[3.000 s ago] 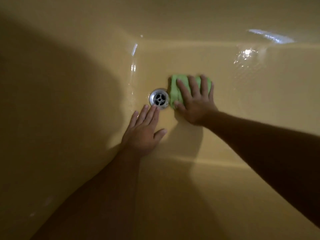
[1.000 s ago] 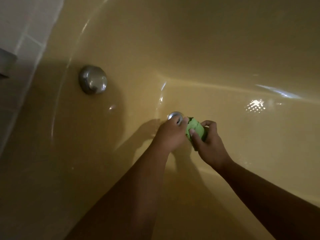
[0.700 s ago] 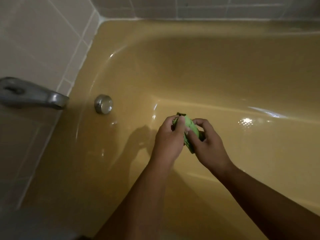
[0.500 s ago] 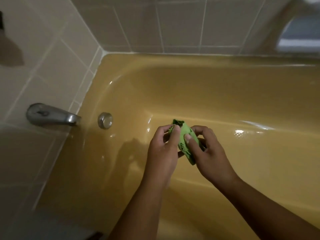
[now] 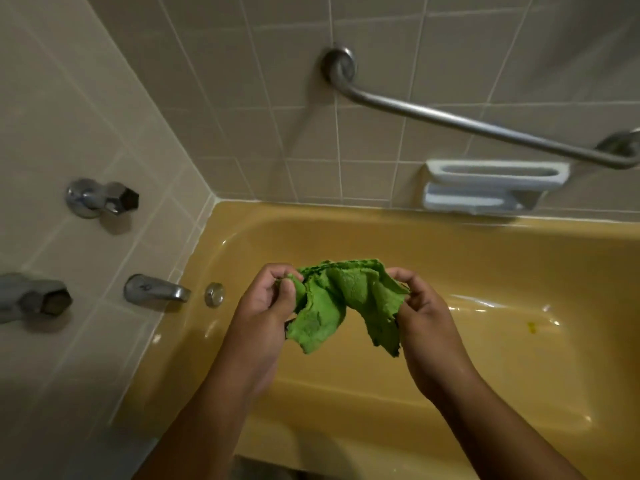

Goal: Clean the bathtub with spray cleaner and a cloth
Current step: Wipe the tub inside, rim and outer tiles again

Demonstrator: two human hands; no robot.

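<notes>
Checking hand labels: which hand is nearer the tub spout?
Left. The left hand pinches the green cloth on the side toward the tub spout; the right hand holds its other end, farther away.

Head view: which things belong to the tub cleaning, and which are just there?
In the job: green cloth, pinched by left hand and right hand; yellow bathtub.
Just there: tub spout, upper faucet handle, lower faucet handle, overflow cap, grab bar, soap dish.

Bathtub basin lay open at right and lower right of frame. Spout, overflow cap jutted at left end; grab bar, soap dish projected from wall, upper right.
</notes>
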